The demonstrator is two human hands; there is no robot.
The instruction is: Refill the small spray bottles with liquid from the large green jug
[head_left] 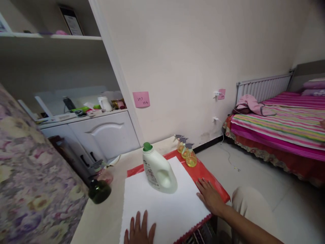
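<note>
My left hand (139, 230) lies flat with spread fingers on the near left part of a white sheet (162, 210). Across from it, my right hand (209, 196) rests at the sheet's right edge, fingers stretched over the red cover (203, 173) underneath. Neither hand holds anything. Between and beyond them stands a pale green detergent jug (157, 166), upright on the sheet, with an uncapped-looking green spout at its mouth. Several spray bottles with yellow liquid (191, 159) stand in a row on the red cover, beyond my right hand.
A dark green bottle (99, 191) and a pink pump bottle (104, 175) stand at the table's left side. Floral curtain (38, 189) hangs at left beside a white cabinet (106, 135). To the right are a bed (279, 118) and a cable on the floor.
</note>
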